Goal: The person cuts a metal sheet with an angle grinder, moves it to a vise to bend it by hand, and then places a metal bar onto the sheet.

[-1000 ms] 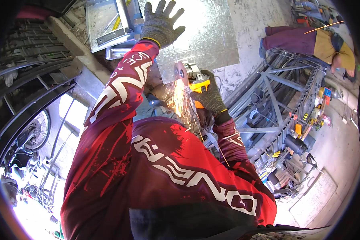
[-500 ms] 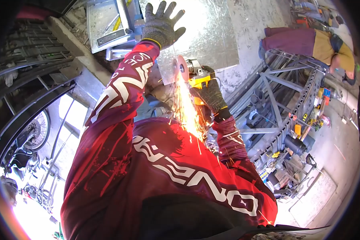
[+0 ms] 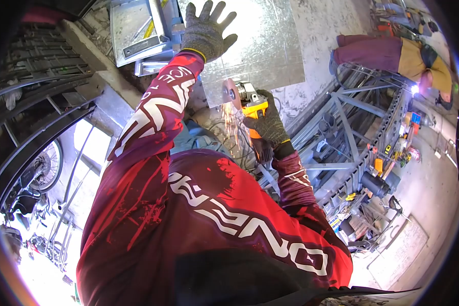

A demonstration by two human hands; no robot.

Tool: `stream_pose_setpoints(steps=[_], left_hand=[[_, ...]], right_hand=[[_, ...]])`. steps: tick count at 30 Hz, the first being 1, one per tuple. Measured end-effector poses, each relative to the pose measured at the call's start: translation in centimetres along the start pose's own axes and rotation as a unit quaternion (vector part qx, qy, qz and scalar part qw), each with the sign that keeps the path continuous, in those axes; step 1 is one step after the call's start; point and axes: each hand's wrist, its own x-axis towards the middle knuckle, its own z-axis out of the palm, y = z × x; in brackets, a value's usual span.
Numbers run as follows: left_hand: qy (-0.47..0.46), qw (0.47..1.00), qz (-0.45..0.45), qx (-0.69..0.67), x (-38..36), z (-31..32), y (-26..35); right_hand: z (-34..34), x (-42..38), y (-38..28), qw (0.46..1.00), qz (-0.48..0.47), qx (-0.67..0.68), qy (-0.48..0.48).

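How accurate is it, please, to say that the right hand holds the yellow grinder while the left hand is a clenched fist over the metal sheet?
Not quite: in the head view the left hand is no fist but open, fingers spread, over the metal sheet. The right hand does hold the yellow grinder.

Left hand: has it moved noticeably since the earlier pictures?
No. Judged against the metal sheet, the left hand is still spread at the same spot along its edge, with no clear shift.
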Motion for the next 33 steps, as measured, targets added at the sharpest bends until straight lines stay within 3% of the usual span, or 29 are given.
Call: stream_pose_setpoints(steps=[16,25,27,33], left_hand=[[0.008,1.000,0.002,-0.004,-0.1,-0.3,0.0],[0.000,1.000,0.007,-0.006,-0.1,-0.6,-0.1],[0.003,1.000,0.006,-0.003,-0.2,-0.6,-0.1],[0.007,1.000,0.002,-0.020,-0.2,-0.2,-0.1]], right_hand=[[-0.1,0.4,-1.2,0.999,-0.030,0.011,-0.008],[0.0,0.6,-1.1,1.000,0.013,0.023,-0.008],[0.0,0.6,-1.3,0.999,-0.009,-0.041,-0.003],[-0.2,0.6,-0.9,0.999,-0.041,-0.025,-0.009]])
